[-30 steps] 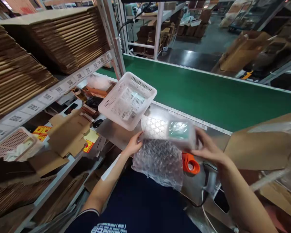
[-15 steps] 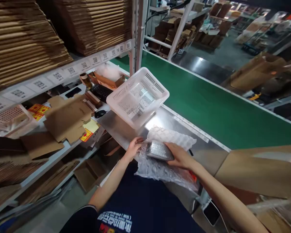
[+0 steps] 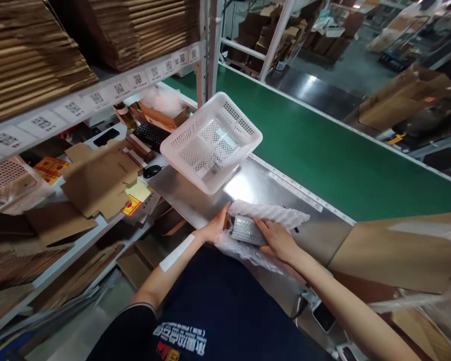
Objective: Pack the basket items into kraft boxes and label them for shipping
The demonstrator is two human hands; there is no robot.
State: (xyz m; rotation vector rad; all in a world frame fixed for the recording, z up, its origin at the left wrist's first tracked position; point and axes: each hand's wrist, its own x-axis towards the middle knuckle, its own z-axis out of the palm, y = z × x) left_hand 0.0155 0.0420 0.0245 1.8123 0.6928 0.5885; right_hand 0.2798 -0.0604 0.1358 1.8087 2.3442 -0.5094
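Observation:
A sheet of clear bubble wrap [image 3: 270, 214] lies on the steel worktop [image 3: 195, 195] close to my body. A small item wrapped in bubble wrap [image 3: 246, 230] rests on it. My right hand [image 3: 276, 239] lies over that item with the fingers pressed on it. My left hand [image 3: 215, 228] holds the left edge of the bubble wrap, fingers curled on it. A white perforated plastic basket [image 3: 212, 142] sits tilted on the worktop just beyond my hands.
A green conveyor belt [image 3: 323, 150] runs along the far side of the worktop. Shelves at left hold stacks of flat cardboard [image 3: 30, 60], a folded carton [image 3: 101, 175], a keyboard [image 3: 150, 134] and a mouse [image 3: 152, 171]. A large cardboard box [image 3: 398, 255] stands at right.
The wrapped item came down from in front of me onto the worktop. My right hand moved from its side to its top. The orange tape dispenser is no longer in view.

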